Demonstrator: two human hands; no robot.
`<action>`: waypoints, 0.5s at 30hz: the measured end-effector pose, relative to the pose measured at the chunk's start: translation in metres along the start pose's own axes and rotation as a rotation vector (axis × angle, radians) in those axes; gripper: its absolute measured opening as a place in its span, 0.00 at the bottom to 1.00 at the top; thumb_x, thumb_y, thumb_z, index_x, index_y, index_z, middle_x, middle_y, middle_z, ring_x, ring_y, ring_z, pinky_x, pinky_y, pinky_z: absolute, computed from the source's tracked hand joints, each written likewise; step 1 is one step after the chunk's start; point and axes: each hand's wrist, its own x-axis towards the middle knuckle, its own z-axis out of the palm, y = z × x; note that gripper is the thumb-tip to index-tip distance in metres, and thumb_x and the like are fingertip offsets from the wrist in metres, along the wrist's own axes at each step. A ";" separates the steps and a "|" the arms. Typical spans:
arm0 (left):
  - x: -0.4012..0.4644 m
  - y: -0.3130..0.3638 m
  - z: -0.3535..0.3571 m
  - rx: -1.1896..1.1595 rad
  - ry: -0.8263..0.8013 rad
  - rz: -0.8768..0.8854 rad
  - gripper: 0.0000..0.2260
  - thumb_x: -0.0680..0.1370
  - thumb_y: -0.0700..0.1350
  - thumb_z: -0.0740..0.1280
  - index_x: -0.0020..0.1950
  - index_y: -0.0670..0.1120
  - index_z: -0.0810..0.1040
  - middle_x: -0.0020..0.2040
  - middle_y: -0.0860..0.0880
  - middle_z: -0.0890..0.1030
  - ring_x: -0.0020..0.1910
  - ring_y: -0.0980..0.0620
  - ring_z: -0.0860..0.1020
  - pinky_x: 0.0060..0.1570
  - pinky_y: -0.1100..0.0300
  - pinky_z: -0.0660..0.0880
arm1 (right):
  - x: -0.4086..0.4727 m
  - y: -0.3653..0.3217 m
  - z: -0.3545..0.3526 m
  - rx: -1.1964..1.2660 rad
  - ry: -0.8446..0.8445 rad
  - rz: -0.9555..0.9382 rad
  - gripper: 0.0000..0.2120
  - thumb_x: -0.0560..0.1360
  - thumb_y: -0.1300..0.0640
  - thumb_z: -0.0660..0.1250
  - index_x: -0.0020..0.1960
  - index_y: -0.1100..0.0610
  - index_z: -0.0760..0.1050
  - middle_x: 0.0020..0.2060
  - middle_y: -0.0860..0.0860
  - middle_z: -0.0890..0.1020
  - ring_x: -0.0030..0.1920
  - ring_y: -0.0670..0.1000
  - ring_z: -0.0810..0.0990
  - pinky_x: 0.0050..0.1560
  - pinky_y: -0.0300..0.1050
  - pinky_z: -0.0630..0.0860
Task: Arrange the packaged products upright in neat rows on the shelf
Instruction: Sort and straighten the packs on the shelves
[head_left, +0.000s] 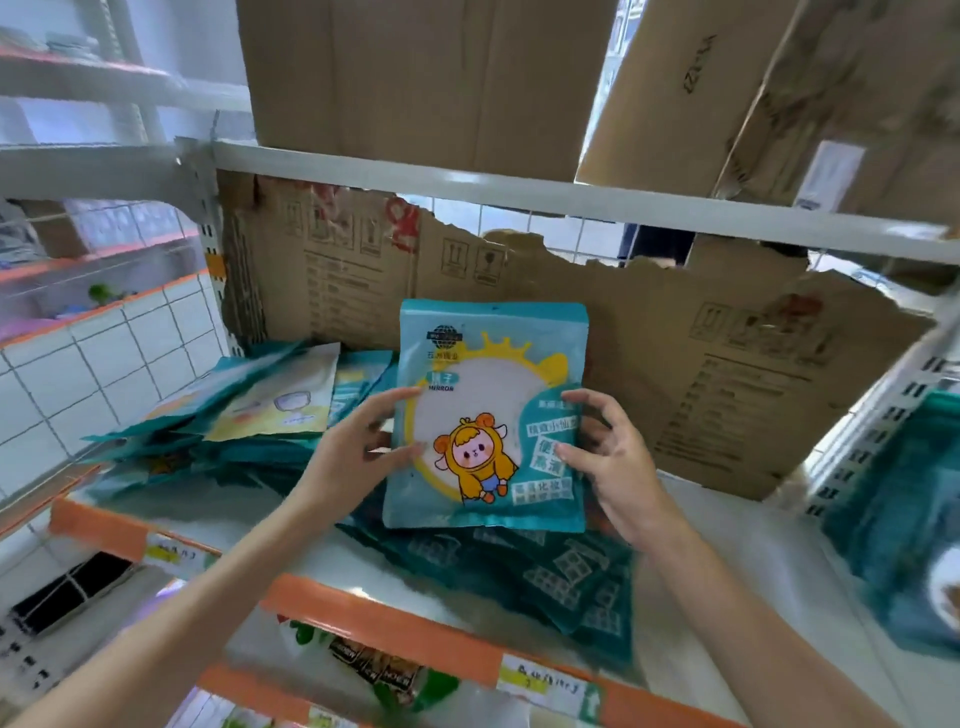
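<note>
From the head view, the person holds one teal packet upright in front of the torn cardboard backing at the rear of the shelf. The left hand pinches the packet's left edge, thumb on the printed front and fingers behind. The right hand has its fingers curled around the right edge, though the hold there looks looser and only the fingertips seem to touch. The packet's lower edge sits just above, or possibly on, a heap of face-down packets lying flat near the shelf's front lip. A second, slumped pile of packets leans against the left end of the shelf.

The main risk appears to be footing. If the packet is stood on the loose heap rather than on bare shelf, it will likely tip forward or slide once both hands let go, since the pouch is thin and flexible, with no rigid base visible. Leaning it against the ragged cardboard may also leave it tilted rather than straight. The slumped pile on the left could spread further and crowd the space meant for a row. The heap at the front lies close to the orange price rail, so a nudge from a forearm might push packets off the edge onto the lower shelf.
</note>
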 end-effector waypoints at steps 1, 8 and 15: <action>0.004 0.002 0.007 -0.037 -0.055 -0.024 0.23 0.72 0.37 0.71 0.60 0.61 0.74 0.54 0.55 0.79 0.45 0.55 0.82 0.42 0.59 0.80 | -0.004 -0.003 -0.006 -0.011 0.011 -0.002 0.21 0.72 0.76 0.62 0.56 0.53 0.72 0.50 0.55 0.81 0.52 0.54 0.81 0.50 0.55 0.80; 0.020 0.020 0.088 -0.037 -0.226 0.071 0.23 0.71 0.37 0.71 0.57 0.63 0.75 0.56 0.59 0.76 0.45 0.59 0.81 0.39 0.65 0.78 | -0.041 -0.018 -0.076 -0.126 0.232 -0.049 0.22 0.72 0.76 0.61 0.56 0.52 0.71 0.51 0.53 0.81 0.50 0.49 0.81 0.46 0.44 0.80; 0.021 0.052 0.175 0.117 -0.241 0.196 0.24 0.70 0.42 0.73 0.59 0.64 0.71 0.53 0.54 0.78 0.41 0.41 0.77 0.38 0.62 0.74 | -0.078 -0.026 -0.153 -0.157 0.398 -0.119 0.22 0.72 0.77 0.62 0.56 0.53 0.71 0.52 0.52 0.81 0.51 0.47 0.81 0.44 0.40 0.79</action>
